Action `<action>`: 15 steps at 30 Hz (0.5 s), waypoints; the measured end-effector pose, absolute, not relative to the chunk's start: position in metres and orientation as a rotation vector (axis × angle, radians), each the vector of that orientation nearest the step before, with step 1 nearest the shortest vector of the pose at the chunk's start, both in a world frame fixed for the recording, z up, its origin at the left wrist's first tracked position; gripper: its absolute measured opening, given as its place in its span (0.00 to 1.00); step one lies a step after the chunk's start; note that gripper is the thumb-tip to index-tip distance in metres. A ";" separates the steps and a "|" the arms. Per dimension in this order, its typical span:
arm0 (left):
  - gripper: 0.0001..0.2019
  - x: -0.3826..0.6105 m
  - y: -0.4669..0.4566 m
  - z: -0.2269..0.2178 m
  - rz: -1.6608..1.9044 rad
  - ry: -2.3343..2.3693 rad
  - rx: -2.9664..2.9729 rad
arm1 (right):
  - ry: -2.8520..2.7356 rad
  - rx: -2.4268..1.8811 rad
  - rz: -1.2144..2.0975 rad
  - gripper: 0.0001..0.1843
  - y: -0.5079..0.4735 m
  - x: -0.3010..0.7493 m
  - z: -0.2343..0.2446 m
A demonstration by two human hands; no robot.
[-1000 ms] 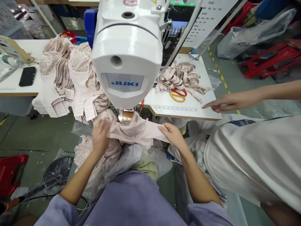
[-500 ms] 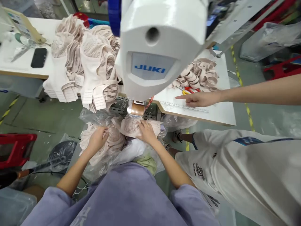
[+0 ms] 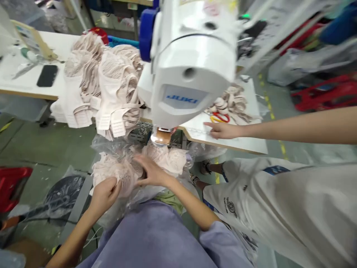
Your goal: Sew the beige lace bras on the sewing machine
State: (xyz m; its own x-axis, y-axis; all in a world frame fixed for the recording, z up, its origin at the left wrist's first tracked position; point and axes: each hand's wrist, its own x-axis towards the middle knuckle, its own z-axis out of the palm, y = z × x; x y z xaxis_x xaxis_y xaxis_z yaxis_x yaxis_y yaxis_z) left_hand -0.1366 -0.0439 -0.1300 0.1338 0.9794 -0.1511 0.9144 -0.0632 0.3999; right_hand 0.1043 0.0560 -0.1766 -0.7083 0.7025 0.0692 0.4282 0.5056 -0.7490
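Observation:
My left hand has its thumb and fingers closed on the near edge of a beige lace bra in the pile on my lap side. To the right, my right hand reaches leftward over that pile, thumb and fingers spread, slightly blurred; no grasp shows. Another beige bra lies beyond my right hand, just below the presser area of the white sewing machine. Clear plastic lies under the pile.
Stacked beige bras hang over the table edge at left, near a black phone. At right, a co-worker's hand points at the tabletop by red-and-yellow scissors and beige straps. The co-worker stands close on my right.
My right hand has left the bra under the machine and moved left, fingers spreading. My left hand has come lower, toward me. The view has shifted slightly.

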 end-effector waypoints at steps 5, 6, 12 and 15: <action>0.19 -0.118 -0.006 -0.080 0.690 1.517 1.835 | -2.545 -0.505 1.356 0.27 0.058 0.094 -0.120; 0.16 -0.115 0.004 -0.078 0.746 1.512 1.746 | -2.486 -0.523 1.352 0.29 0.056 0.102 -0.110; 0.23 -0.091 0.037 -0.103 0.446 1.109 0.949 | -2.338 -0.522 1.165 0.32 0.031 0.162 -0.064; 0.25 -0.078 0.038 -0.110 0.402 0.957 0.835 | -2.383 -0.629 1.007 0.33 0.019 0.186 -0.056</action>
State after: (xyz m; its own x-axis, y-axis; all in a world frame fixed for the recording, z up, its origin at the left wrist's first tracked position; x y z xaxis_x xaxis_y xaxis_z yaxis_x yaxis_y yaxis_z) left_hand -0.0777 0.0381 -0.1098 0.5368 0.6368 -0.5534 0.0509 0.6304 0.7746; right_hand 0.1862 0.0194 -0.0558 -0.7819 0.5735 0.2444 0.2244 0.6247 -0.7479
